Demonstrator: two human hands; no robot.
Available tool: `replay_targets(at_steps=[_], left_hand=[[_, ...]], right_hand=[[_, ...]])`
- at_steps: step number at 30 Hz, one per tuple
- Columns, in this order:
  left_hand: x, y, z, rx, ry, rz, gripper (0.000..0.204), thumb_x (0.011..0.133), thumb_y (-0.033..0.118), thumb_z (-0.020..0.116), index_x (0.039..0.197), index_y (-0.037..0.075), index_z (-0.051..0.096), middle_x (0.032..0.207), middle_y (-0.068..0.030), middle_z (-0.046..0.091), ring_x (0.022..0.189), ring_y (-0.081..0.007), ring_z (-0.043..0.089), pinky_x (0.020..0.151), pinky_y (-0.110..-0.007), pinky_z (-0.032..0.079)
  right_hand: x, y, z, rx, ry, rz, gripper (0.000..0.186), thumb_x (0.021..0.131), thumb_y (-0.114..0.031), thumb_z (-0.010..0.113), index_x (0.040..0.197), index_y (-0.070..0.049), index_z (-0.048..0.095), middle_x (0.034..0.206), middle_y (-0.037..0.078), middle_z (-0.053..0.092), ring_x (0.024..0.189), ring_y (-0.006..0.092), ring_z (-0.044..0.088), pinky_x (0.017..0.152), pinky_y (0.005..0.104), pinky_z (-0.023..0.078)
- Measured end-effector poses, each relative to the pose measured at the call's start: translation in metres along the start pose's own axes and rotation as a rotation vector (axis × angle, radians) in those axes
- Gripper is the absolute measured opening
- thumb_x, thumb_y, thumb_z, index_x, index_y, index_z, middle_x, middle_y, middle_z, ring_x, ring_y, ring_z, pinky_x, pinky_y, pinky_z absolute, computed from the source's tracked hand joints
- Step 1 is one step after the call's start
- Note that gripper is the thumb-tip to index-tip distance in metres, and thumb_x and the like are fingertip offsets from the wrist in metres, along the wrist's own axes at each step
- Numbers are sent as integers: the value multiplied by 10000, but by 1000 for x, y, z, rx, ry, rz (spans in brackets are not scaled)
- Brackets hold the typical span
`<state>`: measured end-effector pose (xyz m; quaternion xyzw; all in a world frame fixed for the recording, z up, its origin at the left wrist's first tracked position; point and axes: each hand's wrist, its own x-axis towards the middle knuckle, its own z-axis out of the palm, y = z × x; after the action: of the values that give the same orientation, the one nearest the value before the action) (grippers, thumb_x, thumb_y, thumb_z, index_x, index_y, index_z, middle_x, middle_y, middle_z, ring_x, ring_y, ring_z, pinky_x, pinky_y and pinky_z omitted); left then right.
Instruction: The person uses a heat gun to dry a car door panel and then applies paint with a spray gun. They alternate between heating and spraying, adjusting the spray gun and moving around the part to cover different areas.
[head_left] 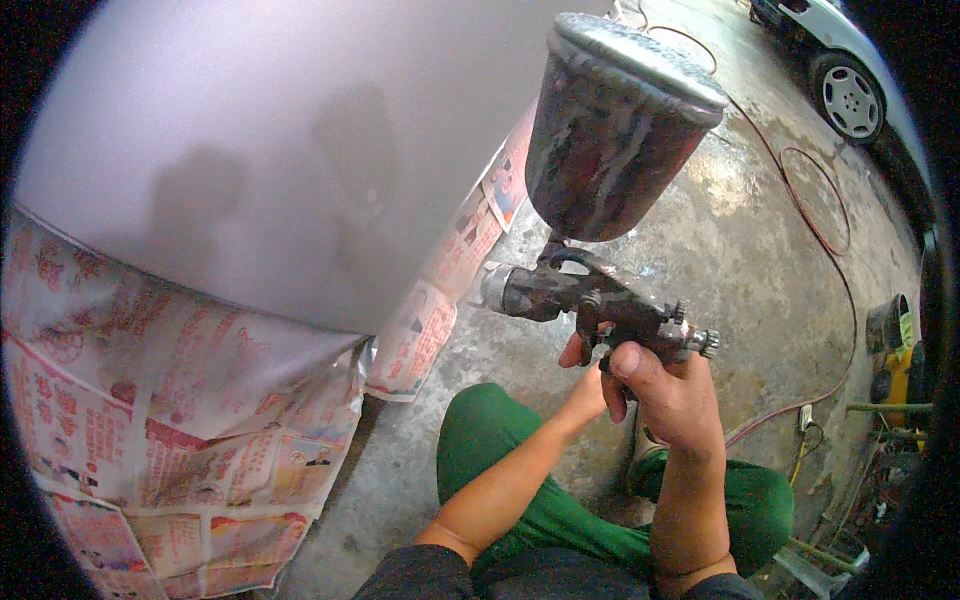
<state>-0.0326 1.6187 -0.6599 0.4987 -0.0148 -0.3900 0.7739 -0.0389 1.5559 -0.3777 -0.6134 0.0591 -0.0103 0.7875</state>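
My right hand [675, 395] is closed round the handle of a dark spray gun [600, 305], its thumb near the back of the body. The gun's ringed nozzle points left, toward a smooth pale grey panel [250, 150]. On top of the gun sits a large paint cup [620, 130], smeared with grey and capped by a metal lid. My left hand [592, 395] reaches in below the gun, just left of my right wrist. Its fingers are mostly hidden behind my right hand, so I cannot tell what they hold.
Printed paper sheets [230, 430] cover the area below the panel and along its right edge. A reddish hose [800, 205] winds over the concrete floor [770, 300]. A parked car [850, 95] stands at the far right, above assorted gear including a dark bucket [885, 325].
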Motion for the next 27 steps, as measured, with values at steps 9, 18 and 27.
replay_targets(at_steps=[9,18,27], left_hand=[[2,-6,-32,416,65,-83,297,984,210,545,1184,-5,584,924,-40,633,831,-127,579,773,-276,486],[1,-13,-44,419,79,-37,285,981,225,536,1170,20,590,935,-40,650,843,-125,600,744,-281,485],[1,-16,-50,552,130,-79,312,959,218,573,1177,-4,602,920,-53,649,836,-141,601,763,-292,488]], right_hand=[[29,2,-1,-167,301,-63,383,957,-392,598,974,-11,626,769,32,637,472,70,477,424,233,351],[53,8,-2,-187,448,-124,213,973,-250,602,985,-39,618,863,38,669,477,59,481,434,221,368],[59,10,-1,-142,360,-201,242,916,-195,692,1064,-50,566,732,-7,576,557,57,481,488,227,390]])
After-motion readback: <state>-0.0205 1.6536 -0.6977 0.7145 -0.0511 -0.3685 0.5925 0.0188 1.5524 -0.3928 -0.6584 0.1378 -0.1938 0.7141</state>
